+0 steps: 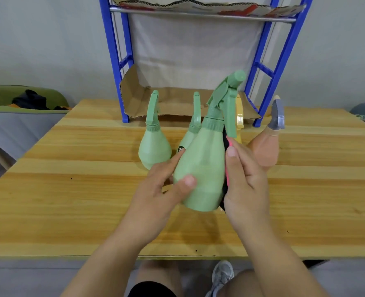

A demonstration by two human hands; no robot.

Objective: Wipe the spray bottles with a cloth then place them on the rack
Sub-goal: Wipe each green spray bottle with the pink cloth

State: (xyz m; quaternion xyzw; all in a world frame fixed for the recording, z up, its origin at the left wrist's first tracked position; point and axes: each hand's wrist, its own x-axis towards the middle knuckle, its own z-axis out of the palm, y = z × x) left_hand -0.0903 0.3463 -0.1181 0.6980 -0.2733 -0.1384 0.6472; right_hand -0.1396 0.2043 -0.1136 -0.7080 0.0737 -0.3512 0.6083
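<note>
I hold a green spray bottle (203, 159) tilted above the wooden table (70, 200). My left hand (162, 189) grips its lower body, thumb across the front. My right hand (246, 185) presses a black and pink cloth (226, 168) against the bottle's right side; only the cloth's edge shows. Two more green spray bottles (153, 144) (191, 129) stand behind on the table. A peach bottle with a grey head (267, 146) stands to the right. A yellow bottle (239, 123) is mostly hidden behind the held one.
A blue metal rack (121, 67) stands at the table's far edge, with cardboard (177, 103) lining its lower shelf and another sheet on the upper shelf. A green and grey chair (16, 116) with dark items sits at left. My knees and a shoe show below.
</note>
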